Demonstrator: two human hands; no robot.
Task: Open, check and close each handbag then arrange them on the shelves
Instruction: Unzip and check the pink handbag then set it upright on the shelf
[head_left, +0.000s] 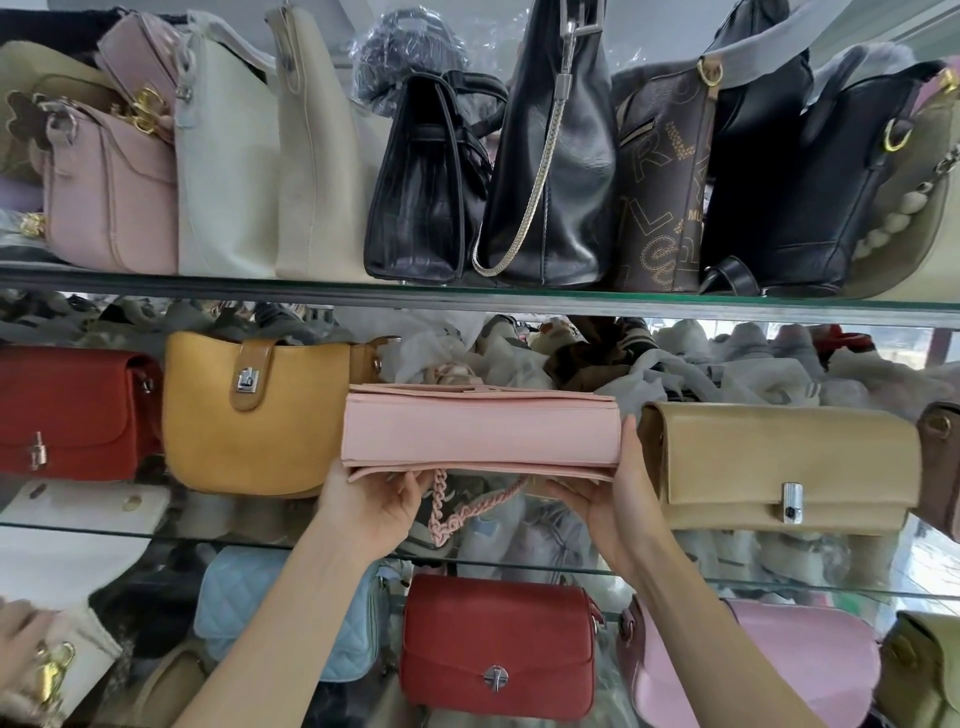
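Note:
A flat pale pink handbag (480, 430) lies level in the gap of the middle glass shelf (93, 531), between a mustard bucket bag (260, 415) and a tan flap bag (779, 465). My left hand (374, 501) grips its lower left corner from below, fingers curled under the bottom edge. At the lower right end, my right hand (615, 493) holds the bag with its thumb up along the side. The bag's pink chain strap (460, 512) dangles beneath, between my two hands. Its flap looks closed.
The top shelf (467, 300) is packed with pink, cream, black and brown bags. A red flap bag (72, 410) stands at the middle shelf's left end. Below are a light blue quilted bag (234, 608), a red bag (498, 644) and a pink bag (769, 670). Another person's hand (21, 631) shows at lower left.

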